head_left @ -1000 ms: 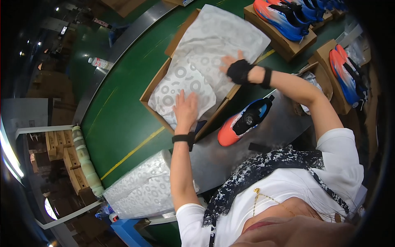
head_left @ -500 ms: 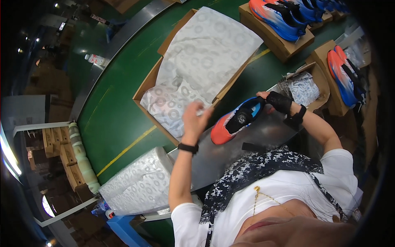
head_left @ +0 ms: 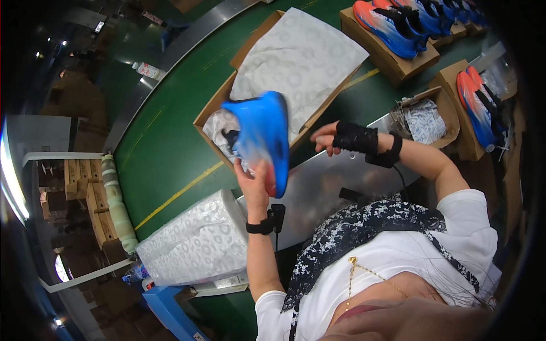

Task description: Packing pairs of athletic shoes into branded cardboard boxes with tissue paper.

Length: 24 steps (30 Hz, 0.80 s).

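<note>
My left hand (head_left: 256, 182) grips a blue sports shoe (head_left: 260, 136) with an orange heel, lifted sole-up and blurred with motion, over the near corner of an open cardboard shoebox (head_left: 215, 108). White patterned tissue paper (head_left: 298, 57) lines the box and drapes over its far side. My right hand (head_left: 327, 137), wearing a black wrist wrap, hovers just right of the shoe above the metal worktop (head_left: 330, 187); its fingers are loosely apart and hold nothing.
The box rests on a green conveyor belt (head_left: 165, 153) with a yellow line. More boxes with blue and orange shoes (head_left: 392, 28) stand at the back right. A small box of white packets (head_left: 424, 119) is to the right. A tissue paper stack (head_left: 196, 244) lies at my left.
The shoe left the metal worktop: my right hand reached it, then my left hand took it and swung it up over the box. My right hand let go.
</note>
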Available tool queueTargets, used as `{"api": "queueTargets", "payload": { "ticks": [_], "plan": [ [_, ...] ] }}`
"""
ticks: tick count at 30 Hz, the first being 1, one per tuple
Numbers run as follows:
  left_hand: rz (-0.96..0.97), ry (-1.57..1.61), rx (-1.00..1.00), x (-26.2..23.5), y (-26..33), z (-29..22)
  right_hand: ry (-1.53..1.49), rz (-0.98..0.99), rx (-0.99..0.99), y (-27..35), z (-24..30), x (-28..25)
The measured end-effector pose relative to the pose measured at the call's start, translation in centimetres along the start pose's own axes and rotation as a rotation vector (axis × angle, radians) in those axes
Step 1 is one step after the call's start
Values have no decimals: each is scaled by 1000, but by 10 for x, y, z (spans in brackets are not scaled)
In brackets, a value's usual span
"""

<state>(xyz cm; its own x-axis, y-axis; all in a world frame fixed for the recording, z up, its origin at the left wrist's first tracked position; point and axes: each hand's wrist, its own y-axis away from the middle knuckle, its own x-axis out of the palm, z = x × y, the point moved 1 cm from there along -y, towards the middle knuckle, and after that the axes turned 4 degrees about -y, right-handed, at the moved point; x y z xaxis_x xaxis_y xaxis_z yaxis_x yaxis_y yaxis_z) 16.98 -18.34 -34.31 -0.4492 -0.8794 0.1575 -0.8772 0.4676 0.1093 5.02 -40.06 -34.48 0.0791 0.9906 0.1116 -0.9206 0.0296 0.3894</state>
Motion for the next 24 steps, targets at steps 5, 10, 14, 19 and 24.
{"api": "queueTargets", "payload": {
  "ticks": [5, 10, 14, 19, 24],
  "plan": [
    [2, 361, -164, 4, -77, 23, -65, -200, 91, -11, -41, -10],
    [294, -119, -670, -3, -130, 101, -239, -338, 62, -26, -45, -3],
    [426, -352, -745, 21, -126, 88, -315, -391, 64, -38, -31, -5],
    [181, -84, -157, -9, -93, 50, -182, -614, -347, -71, -50, -15],
    [-459, 21, -186, -77, -44, 23, 1237, -610, -524, -82, -46, 22]
  ]
}}
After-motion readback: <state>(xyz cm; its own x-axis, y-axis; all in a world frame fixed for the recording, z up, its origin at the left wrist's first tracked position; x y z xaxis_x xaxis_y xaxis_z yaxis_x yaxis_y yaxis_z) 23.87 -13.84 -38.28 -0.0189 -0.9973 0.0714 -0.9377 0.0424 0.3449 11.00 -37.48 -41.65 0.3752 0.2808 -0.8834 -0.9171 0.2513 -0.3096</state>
